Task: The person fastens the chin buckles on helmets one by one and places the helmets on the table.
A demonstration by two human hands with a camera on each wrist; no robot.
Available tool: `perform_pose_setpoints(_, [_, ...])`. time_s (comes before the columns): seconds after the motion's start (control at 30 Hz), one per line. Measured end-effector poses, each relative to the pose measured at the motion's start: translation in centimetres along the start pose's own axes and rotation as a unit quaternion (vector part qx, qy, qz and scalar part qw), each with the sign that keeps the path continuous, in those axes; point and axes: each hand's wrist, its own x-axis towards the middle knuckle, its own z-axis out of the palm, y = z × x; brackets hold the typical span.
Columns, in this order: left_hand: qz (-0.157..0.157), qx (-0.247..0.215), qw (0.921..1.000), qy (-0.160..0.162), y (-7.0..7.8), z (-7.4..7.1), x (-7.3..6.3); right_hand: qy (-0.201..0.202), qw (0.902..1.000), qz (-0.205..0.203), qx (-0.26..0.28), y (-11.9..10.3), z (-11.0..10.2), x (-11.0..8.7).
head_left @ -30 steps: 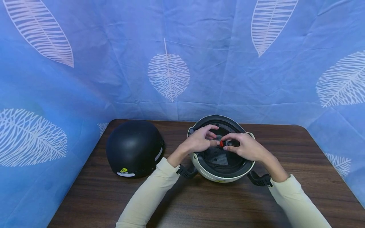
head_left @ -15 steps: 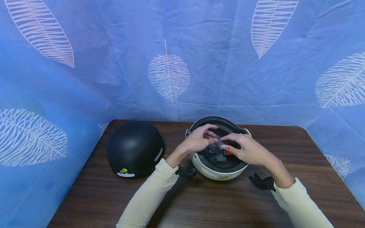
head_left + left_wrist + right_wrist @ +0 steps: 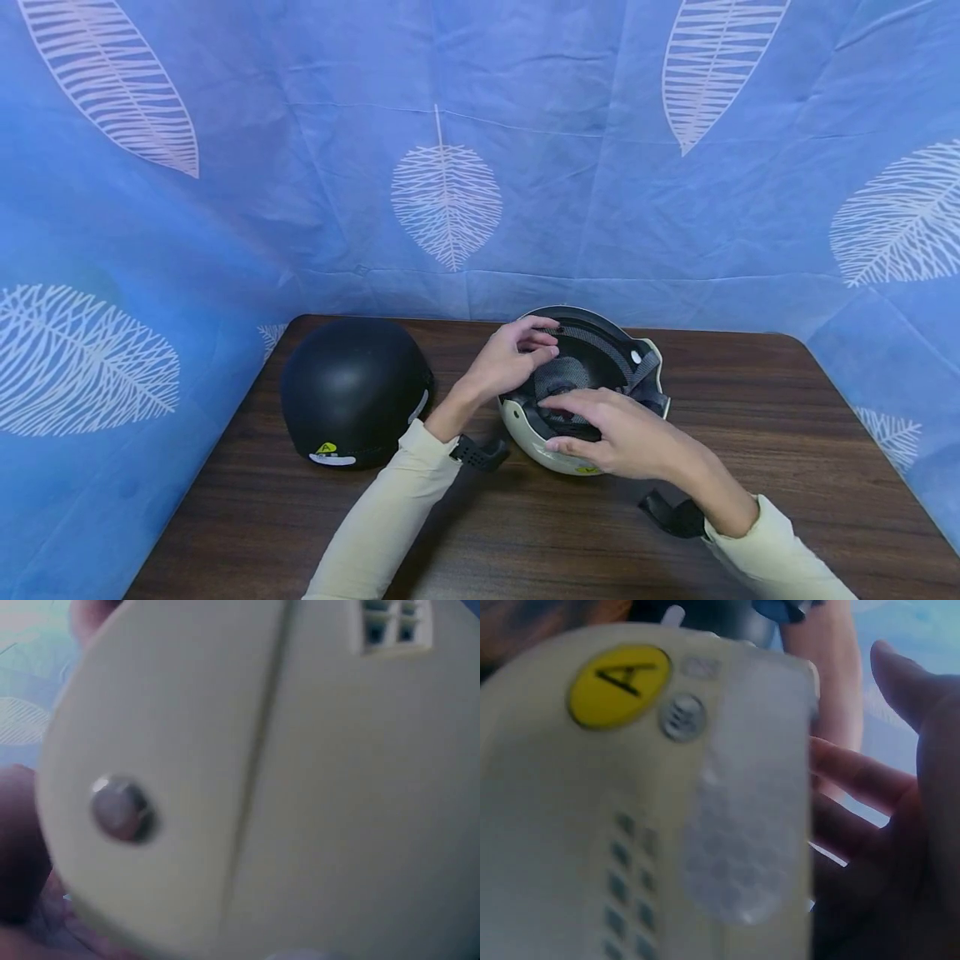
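Observation:
A cream helmet (image 3: 536,446) lies upturned, its dark padded inside facing up and a grey strap (image 3: 647,367) showing at its right side. My left hand (image 3: 506,360) reaches over its left edge, fingers and thumb loosely bent above the opening. Over the front rim is my right hand (image 3: 622,433), its fingers across the opening. In the right wrist view the right thumb (image 3: 900,682) stands apart from the shell (image 3: 540,825), while other fingers pass behind the rim. A metal rivet (image 3: 120,810) shows on the shell in the left wrist view. The red buckle is hidden now.
A matte black helmet (image 3: 352,383) sits dome up at the left of the dark wooden table (image 3: 750,392). Blue cloth (image 3: 555,208) with white leaf prints hangs behind and at both sides. Each wrist carries a black camera mount (image 3: 480,454).
The cream helmet has turned, bringing its right strap into view. The red buckle has gone out of sight. My right hand moved toward the front rim; my left shifted left and up.

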Motion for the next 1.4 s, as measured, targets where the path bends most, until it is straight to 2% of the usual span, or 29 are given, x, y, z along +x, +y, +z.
perform_pose_setpoints(0.3, [0.037,-0.030,0.9932,0.107,-0.6,-1.6,-0.3,0.007,0.9999,0.005,-0.010,-0.2,1.1,-0.1])
perform_pose_setpoints(0.43, [0.035,-0.040,0.9911,0.122,-1.4,-2.1,-0.5,0.008,0.9999,0.004,-0.006,-0.3,1.2,-0.1])
perform_pose_setpoints(0.6, [0.011,-0.041,0.9906,0.130,-2.4,-2.5,-0.8,0.011,0.9999,0.002,0.009,-0.4,1.3,-0.2])
perform_pose_setpoints(0.73, [-0.010,-0.049,0.9912,0.122,-3.3,-2.6,-1.1,0.016,0.9996,-0.011,0.019,-0.5,1.5,-0.1])
perform_pose_setpoints(1.0, [-0.081,-0.069,0.9911,0.080,-5.3,-2.3,-1.6,0.019,0.9991,-0.033,0.021,-0.6,1.9,-0.1])
perform_pose_setpoints(1.23, [-0.103,-0.119,0.9866,0.043,-6.2,-1.7,-1.7,0.035,0.9974,-0.062,-0.007,-0.8,2.3,0.0])
perform_pose_setpoints(1.4, [-0.106,-0.127,0.9861,0.019,-6.1,-1.3,-1.7,0.037,0.9972,-0.061,-0.024,-0.8,2.7,-0.1])
